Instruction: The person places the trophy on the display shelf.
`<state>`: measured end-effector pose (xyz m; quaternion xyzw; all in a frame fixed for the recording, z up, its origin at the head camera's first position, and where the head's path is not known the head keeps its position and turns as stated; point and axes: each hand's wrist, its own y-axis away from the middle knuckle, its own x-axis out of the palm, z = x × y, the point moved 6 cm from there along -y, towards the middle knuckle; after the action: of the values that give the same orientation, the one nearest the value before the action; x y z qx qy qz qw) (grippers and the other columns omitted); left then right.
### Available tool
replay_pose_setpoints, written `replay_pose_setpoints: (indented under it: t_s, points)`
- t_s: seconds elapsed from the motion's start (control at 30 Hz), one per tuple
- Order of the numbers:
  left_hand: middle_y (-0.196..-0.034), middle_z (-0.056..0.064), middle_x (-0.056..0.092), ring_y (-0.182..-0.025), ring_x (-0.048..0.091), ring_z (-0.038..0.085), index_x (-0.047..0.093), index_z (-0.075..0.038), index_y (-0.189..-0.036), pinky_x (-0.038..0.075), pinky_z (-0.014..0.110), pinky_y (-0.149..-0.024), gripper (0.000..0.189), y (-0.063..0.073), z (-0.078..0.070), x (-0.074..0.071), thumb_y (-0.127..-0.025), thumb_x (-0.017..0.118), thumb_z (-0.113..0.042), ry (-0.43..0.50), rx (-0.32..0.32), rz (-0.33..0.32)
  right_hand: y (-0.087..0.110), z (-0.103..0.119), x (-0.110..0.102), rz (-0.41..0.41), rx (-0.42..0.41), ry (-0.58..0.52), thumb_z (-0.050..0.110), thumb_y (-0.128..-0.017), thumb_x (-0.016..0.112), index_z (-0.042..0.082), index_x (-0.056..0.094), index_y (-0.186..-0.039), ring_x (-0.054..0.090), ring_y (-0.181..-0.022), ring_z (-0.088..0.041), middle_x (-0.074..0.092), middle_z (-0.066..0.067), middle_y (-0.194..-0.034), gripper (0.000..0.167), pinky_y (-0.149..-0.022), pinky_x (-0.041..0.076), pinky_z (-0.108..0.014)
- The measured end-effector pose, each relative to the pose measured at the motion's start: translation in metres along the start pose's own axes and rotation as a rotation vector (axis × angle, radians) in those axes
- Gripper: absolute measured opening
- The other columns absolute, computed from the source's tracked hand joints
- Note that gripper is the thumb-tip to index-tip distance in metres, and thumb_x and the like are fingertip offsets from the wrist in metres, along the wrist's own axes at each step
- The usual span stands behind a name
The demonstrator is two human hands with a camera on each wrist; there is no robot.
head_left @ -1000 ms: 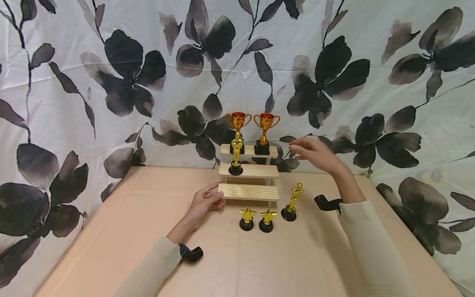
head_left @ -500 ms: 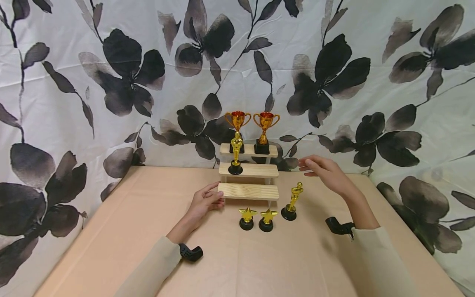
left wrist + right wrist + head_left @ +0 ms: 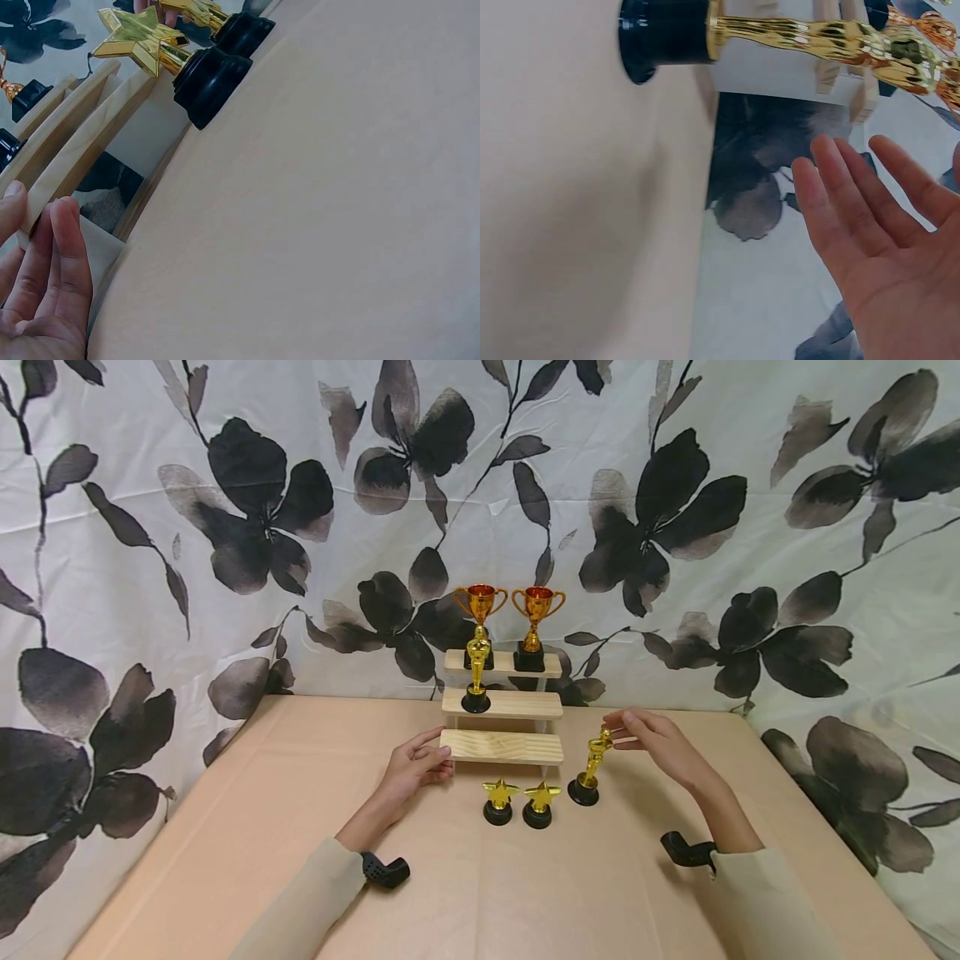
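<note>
A three-step wooden display stand (image 3: 501, 747) stands on the table. My left hand (image 3: 405, 770) pinches the left end of its lowest step; in the left wrist view the thumb and fingers (image 3: 69, 240) lie on either side of the board. My right hand (image 3: 660, 745) is beside the upper part of a gold figurine trophy (image 3: 594, 758) on a black base, right of the stand. In the right wrist view its fingers are extended, apart from the figurine (image 3: 840, 41). Another gold figurine trophy (image 3: 477, 664) stands at the left of the middle step.
Two gold cup trophies (image 3: 533, 618) occupy the top step, the left one partly hidden by the figurine. Two small star trophies (image 3: 498, 800) stand on the table before the stand. A floral cloth (image 3: 525, 468) hangs behind the table (image 3: 570, 885).
My right hand has drawn back from near the top step, then come down beside the figurine trophy on the table. My left hand has kept its place on the stand.
</note>
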<state>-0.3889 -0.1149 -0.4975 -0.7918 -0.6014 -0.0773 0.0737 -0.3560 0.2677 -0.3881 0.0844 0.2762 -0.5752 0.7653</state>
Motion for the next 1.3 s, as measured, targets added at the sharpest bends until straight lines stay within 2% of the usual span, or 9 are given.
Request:
replay_pose_setpoints:
  t_s: [0.1,0.27,0.43,0.5,0.57,0.7,0.8,1.1,1.3]
  points:
    - [-0.087,-0.002,0.076,-0.077,0.074,0.012,0.042,-0.006,-0.156,0.064,0.025,-0.074,0.061,0.000,0.000,0.001,-0.101,0.068,-0.011,0.004,0.009,0.007,0.003,-0.004,0.004,0.035,-0.014,-0.043,0.015,-0.113,0.039,-0.016,0.051,-0.138,0.065,-0.107,0.005,0.055,-0.040,-0.136,0.041,-0.097,0.062,-0.041]
    - [-0.087,-0.001,0.076,-0.077,0.075,0.012,0.043,-0.007,-0.156,0.064,0.025,-0.074,0.060,0.000,0.001,0.001,-0.101,0.067,-0.010,0.005,0.000,0.005,0.009,-0.012,0.013,0.078,-0.020,-0.076,0.000,-0.106,0.047,-0.016,0.049,-0.140,0.066,-0.106,0.003,0.056,-0.038,-0.133,0.037,-0.093,0.063,-0.032]
    - [-0.087,-0.002,0.076,-0.077,0.075,0.012,0.045,-0.009,-0.155,0.064,0.026,-0.075,0.059,0.001,0.000,-0.001,-0.101,0.067,-0.011,-0.007,-0.007,-0.001,0.010,-0.024,0.022,0.097,0.016,-0.093,-0.003,-0.104,0.050,-0.019,0.048,-0.137,0.067,-0.104,0.002,0.060,-0.035,-0.128,0.037,-0.090,0.062,-0.025]
    - [-0.087,-0.002,0.076,-0.078,0.075,0.012,0.045,-0.009,-0.155,0.064,0.026,-0.075,0.059,0.001,0.000,-0.001,-0.101,0.067,-0.012,-0.008,-0.007,0.001,0.010,-0.029,0.024,0.102,0.033,-0.081,-0.004,-0.102,0.053,-0.019,0.050,-0.135,0.068,-0.105,-0.002,0.062,-0.035,-0.126,0.036,-0.090,0.061,-0.022]
    - [-0.087,-0.002,0.076,-0.078,0.075,0.012,0.044,-0.009,-0.155,0.064,0.026,-0.075,0.059,0.001,0.000,-0.001,-0.101,0.067,-0.012,-0.009,-0.007,0.004,0.010,-0.032,0.026,0.112,0.046,-0.045,-0.004,-0.100,0.056,-0.017,0.051,-0.134,0.069,-0.109,-0.012,0.064,-0.033,-0.124,0.037,-0.090,0.060,-0.021]
    - [-0.087,-0.002,0.076,-0.078,0.075,0.012,0.044,-0.009,-0.156,0.064,0.026,-0.075,0.060,0.001,0.000,0.000,-0.101,0.068,-0.012,-0.005,-0.006,0.007,0.009,-0.039,0.029,0.140,0.074,0.034,-0.002,-0.099,0.059,-0.011,0.054,-0.134,0.066,-0.118,-0.037,0.067,-0.028,-0.125,0.037,-0.096,0.060,-0.033]
    - [-0.087,-0.002,0.076,-0.078,0.075,0.012,0.044,-0.008,-0.155,0.064,0.026,-0.075,0.060,-0.001,0.001,0.000,-0.101,0.068,-0.012,-0.002,-0.006,0.009,0.010,-0.041,0.032,0.146,0.078,0.064,-0.002,-0.098,0.061,-0.009,0.056,-0.134,0.064,-0.120,-0.045,0.069,-0.025,-0.124,0.037,-0.101,0.058,-0.047]
    - [-0.087,-0.003,0.076,-0.078,0.075,0.012,0.041,-0.007,-0.157,0.064,0.026,-0.075,0.062,-0.005,0.003,0.002,-0.101,0.067,-0.012,-0.011,-0.006,0.001,0.007,-0.052,0.037,0.157,0.079,0.097,0.004,-0.092,0.072,-0.010,0.056,-0.133,0.064,-0.118,-0.047,0.069,-0.024,-0.123,0.047,-0.105,0.051,-0.064]
    - [-0.086,-0.002,0.076,-0.077,0.075,0.011,0.042,-0.007,-0.156,0.064,0.025,-0.074,0.061,-0.007,0.002,0.002,-0.101,0.067,-0.012,-0.010,-0.007,-0.014,0.001,-0.053,0.039,0.152,0.073,0.105,0.013,-0.091,0.079,-0.011,0.057,-0.135,0.066,-0.118,-0.043,0.068,-0.027,-0.127,0.055,-0.104,0.053,-0.060]
